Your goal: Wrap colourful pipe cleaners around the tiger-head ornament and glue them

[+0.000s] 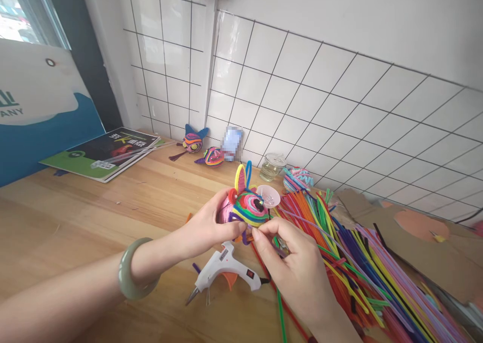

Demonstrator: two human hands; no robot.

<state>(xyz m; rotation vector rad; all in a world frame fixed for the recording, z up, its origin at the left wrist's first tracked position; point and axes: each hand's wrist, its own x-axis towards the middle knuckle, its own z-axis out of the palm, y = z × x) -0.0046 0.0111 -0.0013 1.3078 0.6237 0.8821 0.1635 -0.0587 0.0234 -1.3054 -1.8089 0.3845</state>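
Observation:
A colourful pipe-cleaner figure (249, 204) with one yellow-and-pink ear, a blue loop and a black eye is held above the table. Around its left side and underside wraps my left hand (211, 222), the thumb on the lower front. My right hand (290, 252) has its thumb and index finger pinched at the figure's lower edge; whatever lies between those fingertips is too small to make out. A white glue gun (226, 268) lies on the wooden table just below the figure, its metal tip pointing down-left.
Many coloured pipe cleaners (350, 252) spread over the right side, beside brown cardboard (415, 247). Behind stand finished figures (194, 139), a glass jar (272, 166) and a small pink dish (269, 196). Booklets (109, 154) lie at the back left.

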